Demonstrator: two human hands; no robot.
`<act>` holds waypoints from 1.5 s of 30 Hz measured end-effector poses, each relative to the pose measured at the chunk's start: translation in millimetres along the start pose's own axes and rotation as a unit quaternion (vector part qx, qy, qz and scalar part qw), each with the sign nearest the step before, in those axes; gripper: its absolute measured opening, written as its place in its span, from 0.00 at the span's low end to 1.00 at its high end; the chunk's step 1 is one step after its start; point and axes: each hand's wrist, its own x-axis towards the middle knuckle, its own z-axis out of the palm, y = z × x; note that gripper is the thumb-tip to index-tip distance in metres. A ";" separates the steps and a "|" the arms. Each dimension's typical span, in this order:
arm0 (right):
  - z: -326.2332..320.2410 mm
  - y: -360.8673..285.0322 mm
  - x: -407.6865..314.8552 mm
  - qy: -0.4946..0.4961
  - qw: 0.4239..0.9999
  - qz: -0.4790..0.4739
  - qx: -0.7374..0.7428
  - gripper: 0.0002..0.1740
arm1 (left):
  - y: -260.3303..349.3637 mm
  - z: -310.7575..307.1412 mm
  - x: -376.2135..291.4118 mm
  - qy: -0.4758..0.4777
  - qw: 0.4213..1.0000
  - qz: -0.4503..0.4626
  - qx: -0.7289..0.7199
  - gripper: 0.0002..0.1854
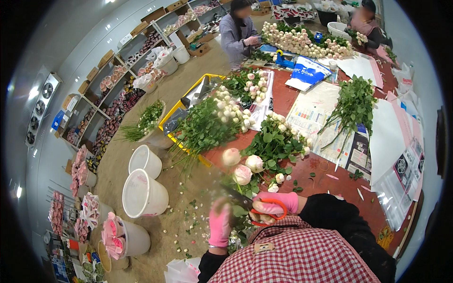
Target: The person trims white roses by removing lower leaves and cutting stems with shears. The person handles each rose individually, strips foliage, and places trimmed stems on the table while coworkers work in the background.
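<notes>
My right hand point(276, 203), in a pink glove, grips scissors point(270, 212) with orange handles. Their dark blades point up and left, towards my left hand point(220, 221), also pink-gloved. Motion blurs the left fingers, and whether they hold a stem I cannot tell. Just beyond the blades, large pale pink roses point(242, 174) stand out over the table's near left edge. Green leaves point(240, 211) show between my hands, above my red checked apron point(300, 253). Past the roses, a bunch of cream roses with leafy stems point(272, 141) lies on the red table point(325, 184).
More rose bunches point(208, 120) lie by a yellow crate point(170, 120). White buckets point(147, 194) stand on the floor at left. Plastic sleeves point(398, 180) and rubber bands point(385, 237) lie at right. Two people point(239, 33) point(366, 26) work at the far end.
</notes>
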 end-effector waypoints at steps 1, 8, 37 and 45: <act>15.7 -19.8 -8.5 0.037 0.998 0.044 -0.038 0.31 | 1.6 -0.9 0.5 0.019 1.000 0.001 0.002 0.16; -32.5 45.9 -100.3 0.249 0.825 0.158 -0.482 0.29 | 14.3 -12.7 3.9 0.079 0.995 0.066 -0.013 0.10; 35.6 -2.6 24.5 0.314 0.943 -0.107 0.008 0.15 | -29.7 -3.9 0.7 -0.031 0.994 0.001 0.109 0.19; 45.3 2.0 25.7 0.405 0.897 -0.089 -0.154 0.15 | 50.7 17.0 -5.9 0.010 0.931 0.262 0.254 0.18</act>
